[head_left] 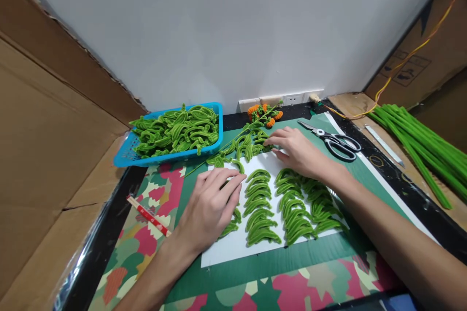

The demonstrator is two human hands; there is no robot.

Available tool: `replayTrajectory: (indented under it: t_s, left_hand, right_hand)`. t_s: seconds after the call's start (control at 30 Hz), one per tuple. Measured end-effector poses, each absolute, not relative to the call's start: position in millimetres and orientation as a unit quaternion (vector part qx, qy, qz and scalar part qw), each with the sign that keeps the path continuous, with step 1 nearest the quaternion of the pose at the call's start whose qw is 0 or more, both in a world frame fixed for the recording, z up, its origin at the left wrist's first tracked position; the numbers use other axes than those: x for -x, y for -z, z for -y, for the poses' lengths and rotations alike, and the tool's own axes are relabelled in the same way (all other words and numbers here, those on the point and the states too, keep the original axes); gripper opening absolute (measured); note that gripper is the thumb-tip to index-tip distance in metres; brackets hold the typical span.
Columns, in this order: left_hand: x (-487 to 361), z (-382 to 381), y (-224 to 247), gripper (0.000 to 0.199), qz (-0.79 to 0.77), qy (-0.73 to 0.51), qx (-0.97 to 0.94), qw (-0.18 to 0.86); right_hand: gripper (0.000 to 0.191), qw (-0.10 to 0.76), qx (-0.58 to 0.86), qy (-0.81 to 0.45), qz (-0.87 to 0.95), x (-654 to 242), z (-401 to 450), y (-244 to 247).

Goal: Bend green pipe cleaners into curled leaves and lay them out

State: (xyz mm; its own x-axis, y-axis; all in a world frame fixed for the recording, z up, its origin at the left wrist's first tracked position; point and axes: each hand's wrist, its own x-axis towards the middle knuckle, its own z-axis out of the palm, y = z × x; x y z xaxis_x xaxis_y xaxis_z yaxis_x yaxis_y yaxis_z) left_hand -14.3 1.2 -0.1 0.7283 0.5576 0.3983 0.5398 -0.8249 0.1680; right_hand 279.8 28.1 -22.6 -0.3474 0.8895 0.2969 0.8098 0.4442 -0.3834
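Curved green fuzzy pieces [260,204] lie in several columns on a white sheet [226,255]. My left hand [215,204] is over the leftmost column, thumb and fingers bent near each other beside a green piece at its fingertips; whether it grips that piece is unclear. At the sheet's far edge, my right hand [297,150] reaches a small pile of green pieces [250,148], its fingers somewhat apart and its fingertips touching or close to the pile. Behind the pile lies a green stem with orange fuzzy flowers [270,122].
A blue basket [221,126] heaped with green pieces stands at the back left. Scissors [333,143] lie right of my right hand. Green fuzzy stems [419,148] and a white stick [383,143] are at the right, a red-wrapped stick [149,216] at the left.
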Motion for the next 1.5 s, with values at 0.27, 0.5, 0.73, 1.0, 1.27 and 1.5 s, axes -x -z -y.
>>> replayTrajectory:
  t_s: [0.27,0.5,0.73,1.0,1.27,1.5]
  left_hand:
    - [14.7,0.1,-0.1,0.024,-0.314,-0.229,-0.921,0.031]
    - [17.2,1.4,-1.6,0.023,-0.313,-0.245,-0.917,0.036]
    - [17.2,2.9,-1.8,0.023,-0.315,-0.248,-0.915,0.041]
    - [18.5,3.1,-2.9,0.023,-0.299,-0.254,-0.919,0.03]
    - [18.9,0.1,1.7,0.023,-0.288,-0.247,-0.924,0.037]
    - [20.5,0.5,1.9,0.023,-0.277,-0.24,-0.929,0.04]
  right_hand:
    - [0.022,0.195,0.427,-0.082,0.879,-238.1,-73.6,15.6]
    - [0.018,0.2,0.431,-0.105,0.874,-239.0,-81.5,21.4]
    - [0.022,0.195,0.446,-0.097,0.868,-251.7,-74.6,14.1]
    - [0.031,0.182,0.462,-0.086,0.864,-269.7,-62.6,9.7]
    - [0.017,0.156,0.458,-0.099,0.869,-261.6,-62.2,16.2]
    - [0.017,0.147,0.503,-0.1,0.846,-257.2,-62.3,11.5]
